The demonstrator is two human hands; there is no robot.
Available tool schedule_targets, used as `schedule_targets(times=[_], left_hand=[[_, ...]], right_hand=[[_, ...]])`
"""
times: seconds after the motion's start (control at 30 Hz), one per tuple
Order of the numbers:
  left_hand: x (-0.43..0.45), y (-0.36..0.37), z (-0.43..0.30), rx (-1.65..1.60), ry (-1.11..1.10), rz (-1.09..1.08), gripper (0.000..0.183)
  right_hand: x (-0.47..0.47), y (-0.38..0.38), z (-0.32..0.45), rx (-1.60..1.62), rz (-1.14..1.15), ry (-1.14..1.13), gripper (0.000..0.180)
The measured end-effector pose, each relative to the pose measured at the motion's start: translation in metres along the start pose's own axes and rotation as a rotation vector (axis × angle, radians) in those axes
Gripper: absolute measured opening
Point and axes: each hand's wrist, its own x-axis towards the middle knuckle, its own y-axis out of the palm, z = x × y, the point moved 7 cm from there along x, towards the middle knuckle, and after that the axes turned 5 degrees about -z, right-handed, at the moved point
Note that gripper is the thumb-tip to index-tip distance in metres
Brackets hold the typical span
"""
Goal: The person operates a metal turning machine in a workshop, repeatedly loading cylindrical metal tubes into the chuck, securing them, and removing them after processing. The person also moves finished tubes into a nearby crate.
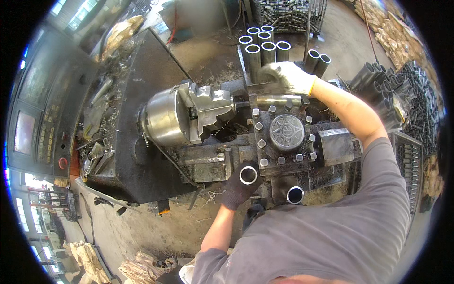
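Observation:
My left hand (243, 184), in a dark glove, is closed round an upright steel tube (248, 175) beside the lathe's tool post (287, 132). Another tube (295, 195) stands to its right, close to my body. My right hand (289, 77), in a white glove with a yellow cuff, reaches over the far side of the tool post. It is blurred, and its fingers are near the standing tubes (253, 60); whether it holds anything cannot be told. The lathe chuck (168, 117) with stepped jaws is left of the tool post.
A control panel (25, 131) with a red button stands at the far left. Metal chips lie on the machine's housing (142, 106). More tubes (376, 83) are stacked at the right, next to a heap of small metal parts (420, 103). A wire cage (291, 16) stands behind.

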Motion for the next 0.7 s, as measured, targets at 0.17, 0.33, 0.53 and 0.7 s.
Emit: schedule_targets(times=[0.17, 0.33, 0.53, 0.7], left_hand=[[0.046, -0.03, -0.028, -0.542, -0.387, -0.016, 0.041], [0.103, -0.086, -0.125, 0.336, -0.013, 0.075, 0.059], [0.064, -0.112, -0.055, 0.353, -0.178, -0.206, 0.039], [-0.019, -0.085, 0.081, -0.11, -0.416, -0.22, 0.034]], right_hand=[[0.036, -0.024, 0.197, -0.211, 0.103, -0.464, 0.014], [0.056, -0.03, 0.167, -0.458, 0.336, -0.372, 0.009], [0.01, -0.006, 0.008, -0.444, 0.435, 0.212, 0.036], [-0.007, 0.055, -0.016, -0.282, 0.52, 0.249, 0.036]])
